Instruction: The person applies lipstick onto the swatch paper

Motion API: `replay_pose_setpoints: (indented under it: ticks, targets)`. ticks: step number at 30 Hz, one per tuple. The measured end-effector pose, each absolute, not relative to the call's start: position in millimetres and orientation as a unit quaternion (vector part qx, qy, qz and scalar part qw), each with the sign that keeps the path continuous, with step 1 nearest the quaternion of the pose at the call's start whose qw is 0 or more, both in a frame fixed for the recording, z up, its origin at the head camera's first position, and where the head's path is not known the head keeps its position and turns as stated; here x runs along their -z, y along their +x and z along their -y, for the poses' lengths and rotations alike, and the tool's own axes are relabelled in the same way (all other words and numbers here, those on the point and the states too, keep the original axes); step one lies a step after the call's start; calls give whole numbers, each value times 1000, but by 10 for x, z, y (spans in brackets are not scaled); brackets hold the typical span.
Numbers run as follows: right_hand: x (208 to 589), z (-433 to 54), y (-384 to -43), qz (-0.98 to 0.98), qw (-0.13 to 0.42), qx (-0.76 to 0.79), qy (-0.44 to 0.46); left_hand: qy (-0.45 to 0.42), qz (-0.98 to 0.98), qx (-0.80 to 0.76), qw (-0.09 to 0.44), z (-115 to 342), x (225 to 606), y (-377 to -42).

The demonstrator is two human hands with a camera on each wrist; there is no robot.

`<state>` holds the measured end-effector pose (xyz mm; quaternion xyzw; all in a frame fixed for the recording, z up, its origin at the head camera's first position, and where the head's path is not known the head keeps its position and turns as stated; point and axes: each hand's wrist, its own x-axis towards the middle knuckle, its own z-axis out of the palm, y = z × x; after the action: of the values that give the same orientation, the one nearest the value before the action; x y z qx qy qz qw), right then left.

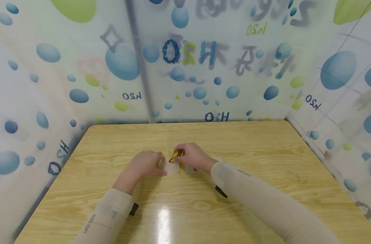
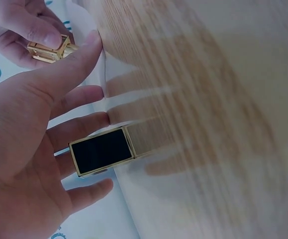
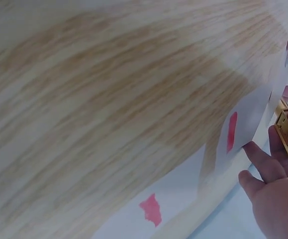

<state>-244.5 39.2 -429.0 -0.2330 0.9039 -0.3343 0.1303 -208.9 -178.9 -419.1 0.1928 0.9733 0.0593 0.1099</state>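
My right hand (image 1: 191,156) grips a gold lipstick tube (image 1: 177,154) whose red tip points down over a white paper piece (image 1: 173,168). In the right wrist view, that paper has a red stroke (image 3: 232,132), with right fingertips at its edge. My left hand (image 1: 146,164) rests at the paper's left side. Its fingers are spread and mostly straight in the left wrist view. Upright in front of these fingers stands a gold-framed black lipstick cap (image 2: 103,152). A second white paper (image 3: 183,191) bears a red patch (image 3: 151,209) and lies partly under the right forearm.
The wood-grain table (image 1: 252,142) spreads around both hands. A patterned curtain (image 1: 185,91) hangs behind the table's far edge and along both sides. Dark wrist-camera parts (image 1: 221,191) stick out below the light sleeves.
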Motion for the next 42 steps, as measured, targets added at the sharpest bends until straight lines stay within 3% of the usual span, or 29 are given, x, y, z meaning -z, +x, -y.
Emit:
replay_pose_setpoints:
  ticks: [42]
  targets:
    - [4256, -491, -2249, -901, 156, 302, -269, 186, -974, -73, 107, 1808, 4177, -2063]
